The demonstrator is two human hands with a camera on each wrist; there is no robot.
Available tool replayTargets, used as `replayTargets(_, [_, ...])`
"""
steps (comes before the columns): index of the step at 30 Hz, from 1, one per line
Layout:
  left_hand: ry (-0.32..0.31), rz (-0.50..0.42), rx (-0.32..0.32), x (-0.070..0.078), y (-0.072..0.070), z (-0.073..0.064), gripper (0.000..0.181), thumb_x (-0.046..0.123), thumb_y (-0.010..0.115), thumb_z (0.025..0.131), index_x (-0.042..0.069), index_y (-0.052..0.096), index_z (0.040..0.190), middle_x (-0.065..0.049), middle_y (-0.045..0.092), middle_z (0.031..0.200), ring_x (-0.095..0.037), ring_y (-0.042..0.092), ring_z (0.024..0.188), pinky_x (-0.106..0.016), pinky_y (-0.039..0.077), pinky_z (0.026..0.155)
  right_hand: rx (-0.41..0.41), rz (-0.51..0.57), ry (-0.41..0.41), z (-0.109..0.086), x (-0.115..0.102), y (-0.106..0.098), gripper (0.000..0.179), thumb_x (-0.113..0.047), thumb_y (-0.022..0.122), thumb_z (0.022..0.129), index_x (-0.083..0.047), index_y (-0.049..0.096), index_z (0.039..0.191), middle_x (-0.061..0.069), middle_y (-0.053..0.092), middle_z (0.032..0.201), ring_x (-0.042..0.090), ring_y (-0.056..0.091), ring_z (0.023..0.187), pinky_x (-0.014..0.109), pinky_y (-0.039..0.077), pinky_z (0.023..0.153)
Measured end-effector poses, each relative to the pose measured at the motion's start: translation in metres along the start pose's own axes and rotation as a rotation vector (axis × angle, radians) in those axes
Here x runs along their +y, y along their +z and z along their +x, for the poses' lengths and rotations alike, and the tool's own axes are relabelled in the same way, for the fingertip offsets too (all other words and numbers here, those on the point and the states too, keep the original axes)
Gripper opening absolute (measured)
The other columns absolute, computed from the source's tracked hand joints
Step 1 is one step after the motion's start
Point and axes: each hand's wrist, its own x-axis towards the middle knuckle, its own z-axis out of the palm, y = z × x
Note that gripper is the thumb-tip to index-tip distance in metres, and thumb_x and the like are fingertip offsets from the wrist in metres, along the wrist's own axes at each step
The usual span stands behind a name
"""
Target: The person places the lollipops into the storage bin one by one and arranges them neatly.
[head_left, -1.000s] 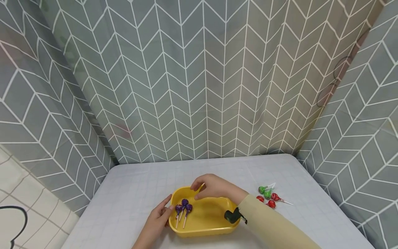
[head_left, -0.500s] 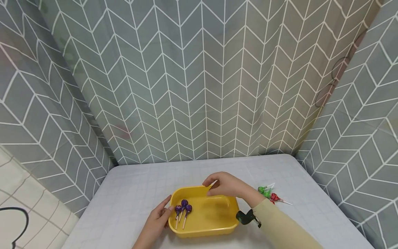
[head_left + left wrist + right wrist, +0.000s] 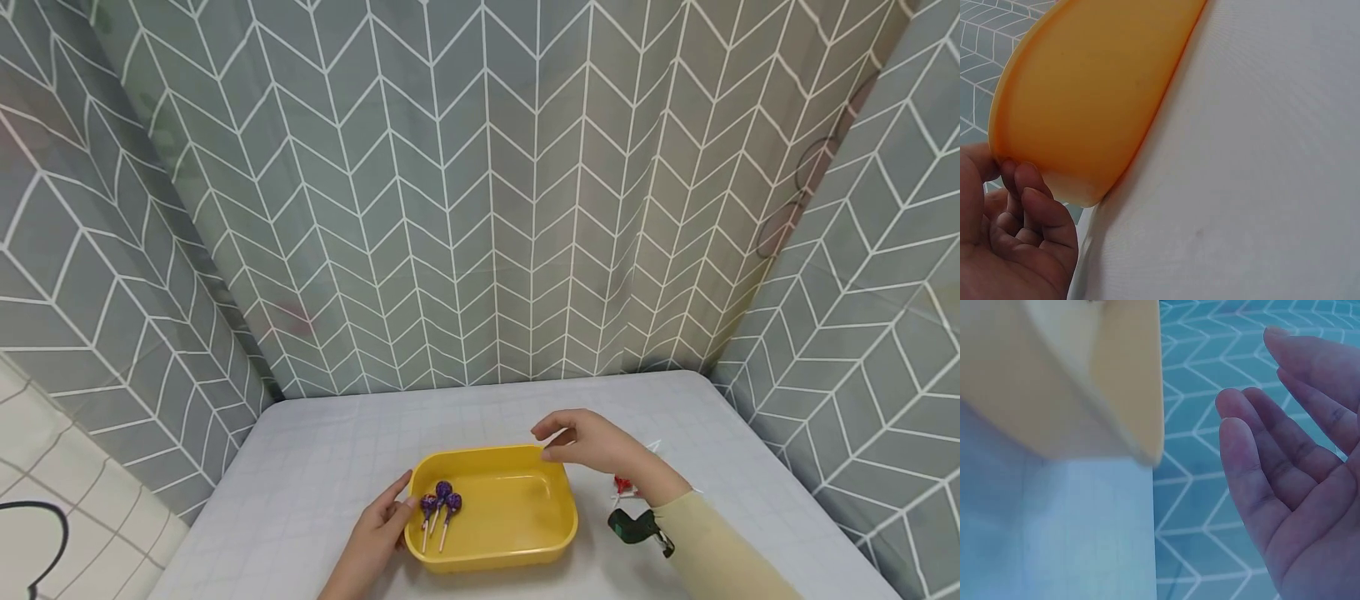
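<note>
Three purple-wrapped lollipops (image 3: 443, 503) lie in the left end of a yellow plastic tub (image 3: 517, 521) on the table. My left hand (image 3: 378, 527) grips the tub's left rim, thumb over the edge and fingers outside; the left wrist view shows these fingers (image 3: 1047, 215) curled against the wall. Above the tub's back right corner is my right hand (image 3: 592, 440), fingers loosely bent and holding nothing. In the right wrist view its fingers (image 3: 1241, 447) are apart from the tub. A red-wrapped lollipop (image 3: 622, 483) shows partly beside my right forearm, which hides the other loose lollipops.
A white cloth (image 3: 337, 433) covers the table. Grey chevron-patterned curtains (image 3: 480, 208) stand behind it and on both sides. A dark device (image 3: 633, 527) is worn at my right wrist, above the table to the right of the tub.
My right hand has moved right, from over the middle of the tub to its back right corner, covering most of the red and green lollipops. The left hand stays on the rim.
</note>
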Motion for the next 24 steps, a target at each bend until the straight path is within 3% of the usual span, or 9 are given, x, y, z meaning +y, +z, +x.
replayTargets(8, [-0.002, 0.006, 0.0, 0.0, 0.001, 0.002, 0.069, 0.046, 0.058, 0.098, 0.012, 0.035, 0.154, -0.01, 0.058, 0.083, -0.019, 0.053, 0.066, -0.03, 0.05, 0.057, 0.097, 0.009, 0.067, -0.027, 0.02, -0.019, 0.028, -0.026, 0.076, 0.089, -0.016, 0.069, 0.115, 0.005, 0.065, 0.118, 0.023, 0.065, 0.102, 0.035, 0.056, 0.083])
replayTargets(15, [-0.006, 0.003, 0.002, 0.0, 0.002, 0.002, 0.069, 0.045, 0.058, 0.099, 0.012, 0.034, 0.155, -0.01, 0.059, 0.084, -0.019, 0.053, 0.067, -0.031, 0.05, 0.057, 0.159, 0.063, 0.165, -0.051, 0.042, -0.032, 0.04, -0.032, 0.079, 0.086, -0.011, 0.068, 0.118, 0.008, 0.065, 0.117, 0.022, 0.066, 0.099, 0.042, 0.056, 0.082])
replayTargets(24, [-0.01, -0.003, -0.001, -0.001, 0.002, 0.0, 0.069, 0.045, 0.057, 0.099, 0.012, 0.033, 0.155, -0.01, 0.06, 0.087, -0.019, 0.054, 0.068, -0.031, 0.05, 0.058, 0.232, 0.099, 0.249, -0.081, 0.066, -0.031, 0.046, -0.029, 0.079, 0.086, -0.003, 0.066, 0.121, 0.015, 0.064, 0.119, 0.023, 0.065, 0.097, 0.038, 0.056, 0.078])
